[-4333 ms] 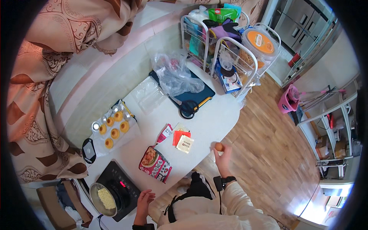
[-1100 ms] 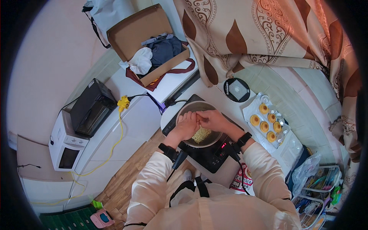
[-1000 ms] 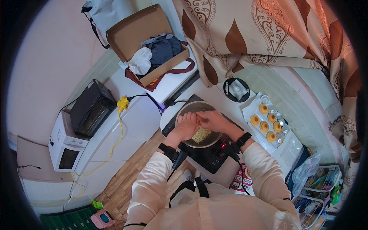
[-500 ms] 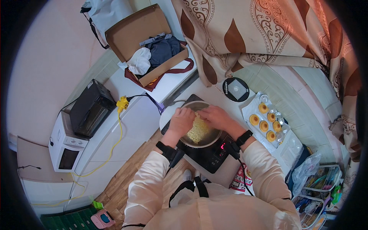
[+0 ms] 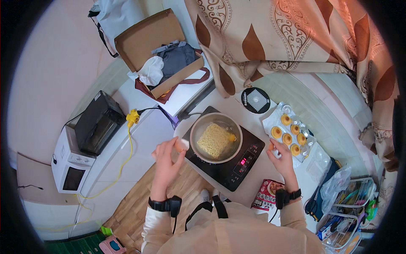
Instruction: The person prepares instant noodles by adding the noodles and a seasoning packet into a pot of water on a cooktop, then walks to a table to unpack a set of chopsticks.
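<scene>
A metal pot (image 5: 193,146) stands on a black induction cooker (image 5: 230,182) with a lit red display. In its liquid lies a block of instant noodles (image 5: 212,140), with an orange egg yolk (image 5: 232,138) at the block's right side. To the left of the pot, my left hand (image 5: 165,164) pinches an eggshell half (image 5: 183,144) between its fingertips. My right hand (image 5: 284,161), right of the cooker, also has an eggshell half (image 5: 276,153) in its fingers. Both hands are apart from the pot.
Egg tarts (image 5: 287,139) sit on a tray at the right, near a round black-and-white mat (image 5: 255,100). A red food packet (image 5: 267,194) lies by my right wrist. Leftward are an open cardboard box (image 5: 146,38), a yellow plug adapter (image 5: 133,117), a black oven (image 5: 99,122) and a white microwave (image 5: 69,165).
My hands were together above the pot; they have moved apart to either side and toward me, each with a piece of shell. An egg yolk now shows beside the noodles.
</scene>
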Available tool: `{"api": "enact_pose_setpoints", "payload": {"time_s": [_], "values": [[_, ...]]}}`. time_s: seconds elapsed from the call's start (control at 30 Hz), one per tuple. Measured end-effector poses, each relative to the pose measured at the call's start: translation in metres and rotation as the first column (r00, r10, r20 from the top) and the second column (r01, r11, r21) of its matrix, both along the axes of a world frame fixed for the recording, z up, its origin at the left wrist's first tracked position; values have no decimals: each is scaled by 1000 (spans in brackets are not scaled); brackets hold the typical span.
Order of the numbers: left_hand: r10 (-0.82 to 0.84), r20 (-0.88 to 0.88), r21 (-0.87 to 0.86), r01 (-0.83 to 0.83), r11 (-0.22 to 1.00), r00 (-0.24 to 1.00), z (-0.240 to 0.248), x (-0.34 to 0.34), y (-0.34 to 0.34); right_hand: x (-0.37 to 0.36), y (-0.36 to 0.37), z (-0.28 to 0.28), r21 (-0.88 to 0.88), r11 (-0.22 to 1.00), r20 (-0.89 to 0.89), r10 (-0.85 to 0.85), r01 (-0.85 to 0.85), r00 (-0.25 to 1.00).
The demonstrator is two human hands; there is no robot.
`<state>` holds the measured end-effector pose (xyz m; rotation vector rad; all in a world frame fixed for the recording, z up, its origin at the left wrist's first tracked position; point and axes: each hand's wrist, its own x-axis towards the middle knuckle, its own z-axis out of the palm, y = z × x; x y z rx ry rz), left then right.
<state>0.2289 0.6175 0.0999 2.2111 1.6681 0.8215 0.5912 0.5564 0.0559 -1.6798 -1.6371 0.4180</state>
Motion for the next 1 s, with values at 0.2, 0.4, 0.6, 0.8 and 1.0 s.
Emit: {"api": "enact_pose_setpoints", "payload": {"time_s": [0.2, 0.4, 0.6, 0.8, 1.0], "values": [[76, -31, 104, -73, 992, 997, 13, -14, -35, -1, -42, 3, -47, 993, -15, -105, 104, 994], [148, 174, -44, -143, 989, 973, 11, -32, -58, 1, -54, 9, 15, 992, 28, -123, 123, 992], [99, 756, -302, 210, 930, 647, -22, -6, -68, -19, -75, -20, -152, 988, -552, -95, 13, 828], [-26, 915, -218, 548, 808, 403, -27, 30, -73, -71, -73, 0, -112, 954, -860, 47, -278, 508], [-409, 641, -139, 621, 771, 650, -12, 48, -75, -121, -71, 20, -18, 915, -930, 132, -402, 343]]}}
